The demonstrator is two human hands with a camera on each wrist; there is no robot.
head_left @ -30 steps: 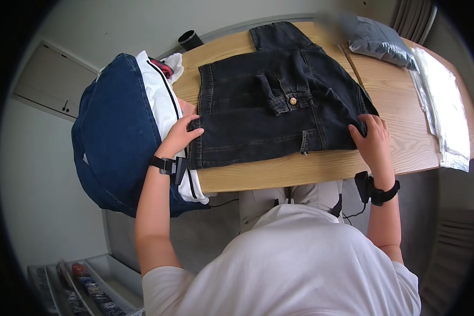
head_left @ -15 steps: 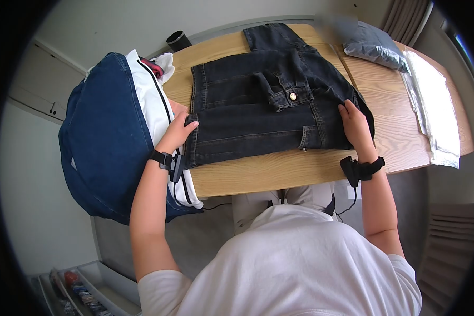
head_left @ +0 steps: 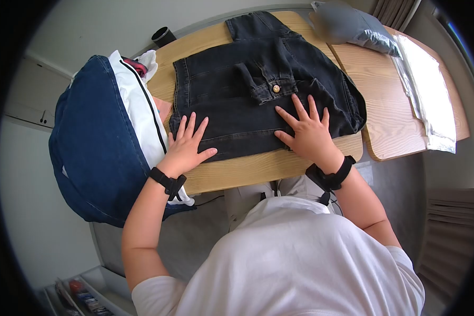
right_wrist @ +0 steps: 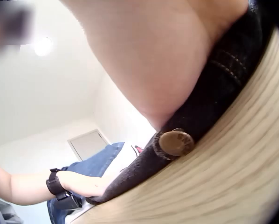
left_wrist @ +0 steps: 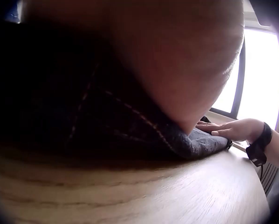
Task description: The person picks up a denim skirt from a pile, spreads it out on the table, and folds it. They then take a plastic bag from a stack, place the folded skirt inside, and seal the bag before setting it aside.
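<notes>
Black stitched denim garment point(head_left: 258, 100) lies folded under flat, spread left hand point(head_left: 187, 145) and right hand point(head_left: 308, 131).

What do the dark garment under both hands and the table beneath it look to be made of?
Garment: black denim, by its contrast stitched seams and metal button. Table: light wood or wood-look laminate, matte, with visible grain; which one is unclear.
</notes>
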